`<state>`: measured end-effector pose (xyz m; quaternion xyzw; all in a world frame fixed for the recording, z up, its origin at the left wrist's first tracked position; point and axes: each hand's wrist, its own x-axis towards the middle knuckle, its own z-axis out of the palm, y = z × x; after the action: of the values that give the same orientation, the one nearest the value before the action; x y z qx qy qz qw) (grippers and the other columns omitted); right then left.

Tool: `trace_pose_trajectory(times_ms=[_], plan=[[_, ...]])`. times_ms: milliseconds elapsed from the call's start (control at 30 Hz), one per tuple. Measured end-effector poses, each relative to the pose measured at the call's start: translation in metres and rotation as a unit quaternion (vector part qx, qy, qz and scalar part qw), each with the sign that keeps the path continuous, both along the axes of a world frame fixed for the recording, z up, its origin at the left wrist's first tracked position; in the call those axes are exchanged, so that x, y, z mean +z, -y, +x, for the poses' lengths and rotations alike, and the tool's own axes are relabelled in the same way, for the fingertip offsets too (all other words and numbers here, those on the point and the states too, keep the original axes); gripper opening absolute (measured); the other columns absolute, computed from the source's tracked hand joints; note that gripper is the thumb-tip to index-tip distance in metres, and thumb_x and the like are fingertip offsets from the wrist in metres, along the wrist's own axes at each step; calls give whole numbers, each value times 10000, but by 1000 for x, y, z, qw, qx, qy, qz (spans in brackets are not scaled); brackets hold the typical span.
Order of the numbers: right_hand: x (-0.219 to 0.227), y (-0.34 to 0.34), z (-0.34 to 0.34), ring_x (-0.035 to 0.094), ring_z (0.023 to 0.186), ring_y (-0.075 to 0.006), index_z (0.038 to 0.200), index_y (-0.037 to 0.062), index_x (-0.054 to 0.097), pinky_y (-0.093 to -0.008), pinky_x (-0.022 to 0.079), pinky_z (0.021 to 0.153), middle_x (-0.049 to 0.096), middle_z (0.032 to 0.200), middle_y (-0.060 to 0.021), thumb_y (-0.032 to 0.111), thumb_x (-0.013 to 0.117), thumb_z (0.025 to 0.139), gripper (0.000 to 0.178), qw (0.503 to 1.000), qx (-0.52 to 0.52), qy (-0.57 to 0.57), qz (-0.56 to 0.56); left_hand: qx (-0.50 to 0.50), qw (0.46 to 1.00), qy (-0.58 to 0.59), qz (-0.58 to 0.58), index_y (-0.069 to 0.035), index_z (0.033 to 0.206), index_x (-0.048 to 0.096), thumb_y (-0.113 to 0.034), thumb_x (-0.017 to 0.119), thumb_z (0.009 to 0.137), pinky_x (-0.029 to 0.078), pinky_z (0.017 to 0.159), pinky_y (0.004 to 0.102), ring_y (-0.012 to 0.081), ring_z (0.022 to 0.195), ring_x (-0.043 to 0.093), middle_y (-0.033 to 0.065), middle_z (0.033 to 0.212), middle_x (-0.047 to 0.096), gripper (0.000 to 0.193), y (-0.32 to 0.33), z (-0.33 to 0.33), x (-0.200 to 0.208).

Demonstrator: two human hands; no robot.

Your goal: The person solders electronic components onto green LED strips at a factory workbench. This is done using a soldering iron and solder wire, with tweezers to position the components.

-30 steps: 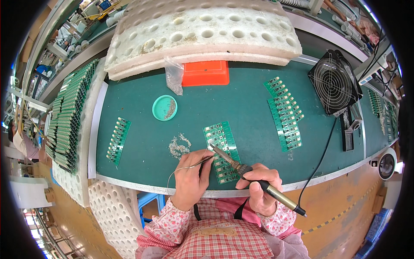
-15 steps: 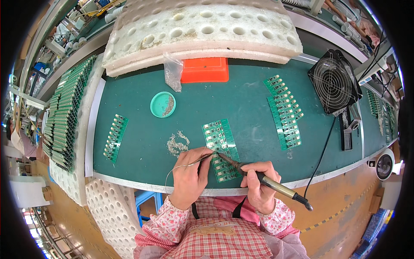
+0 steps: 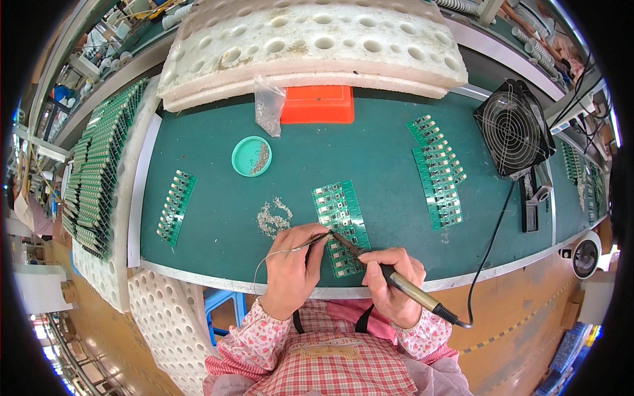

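My right hand (image 3: 395,280) grips a soldering iron (image 3: 422,297) by its handle, with the tip pointing up and left onto a green circuit board panel (image 3: 342,206). The panel lies near the front edge and carries rows of small pale components. My left hand (image 3: 290,269) is closed in a pinch around dark tweezers (image 3: 313,242), whose points meet the iron's tip over the board. A thin solder wire (image 3: 265,259) also runs from this hand and loops down beside it. Left of the panel lies a loose heap of tiny parts (image 3: 273,218).
A green dish (image 3: 251,157) of tiny parts, a clear bag (image 3: 269,109) and an orange box (image 3: 318,105) stand behind. More board panels (image 3: 439,175) lie right, another (image 3: 176,208) left. White foam (image 3: 310,72) spans the back; a black fan (image 3: 512,125) stands right, near the iron's cord (image 3: 496,244).
The soldering iron and my right hand have shifted slightly left, and the iron's tip is now closer to the tweezers' points. My left hand stays nearly in place.
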<state>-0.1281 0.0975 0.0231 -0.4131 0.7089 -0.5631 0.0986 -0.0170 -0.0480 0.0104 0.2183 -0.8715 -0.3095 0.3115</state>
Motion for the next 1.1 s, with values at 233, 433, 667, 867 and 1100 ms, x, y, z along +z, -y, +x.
trace_pose_trajectory(times_ms=[233, 433, 667, 867, 1100], plan=[[9, 7, -8, 639, 568, -221, 930, 40, 655, -327, 500, 539, 706, 768, -75, -7, 731, 806, 153, 994, 33, -96, -26, 5, 1000, 2, 3, -22, 996, 669, 53, 701, 823, 521, 756, 357, 284, 872, 664, 93, 995, 705, 190, 0, 0, 0], [9, 7, -9, 643, 569, -224, 941, 38, 659, -327, 502, 542, 705, 765, -72, -11, 734, 801, 166, 995, 37, -92, -17, 6, 1000, -1, 2, -25, 1002, 668, 47, 703, 826, 521, 756, 359, 285, 870, 665, 92, 990, 704, 194, -1, 0, -1], [5, -3, -10, 581, 519, -214, 940, 39, 662, -333, 469, 509, 665, 694, -65, -8, 717, 811, 148, 995, -2, -89, -41, 3, 1000, 0, 2, -18, 994, 667, 50, 701, 827, 521, 751, 362, 290, 865, 664, 97, 988, 702, 183, 0, -1, 0], [-10, -16, -9, 603, 619, -243, 1062, 41, 651, -341, 480, 572, 660, 771, -86, -37, 720, 811, 272, 991, -40, -122, -26, 3, 1000, -6, 2, -10, 984, 665, 54, 699, 826, 522, 751, 360, 290, 860, 664, 100, 983, 703, 173, -1, -1, -1], [-12, -12, 5, 602, 835, -266, 1277, 85, 602, -379, 476, 739, 596, 981, -97, 68, 809, 757, 560, 970, -34, -216, 106, 21, 1000, -12, 11, -8, 992, 665, 60, 693, 833, 531, 762, 340, 270, 862, 677, 108, 971, 699, 175, -2, 10, 4]])
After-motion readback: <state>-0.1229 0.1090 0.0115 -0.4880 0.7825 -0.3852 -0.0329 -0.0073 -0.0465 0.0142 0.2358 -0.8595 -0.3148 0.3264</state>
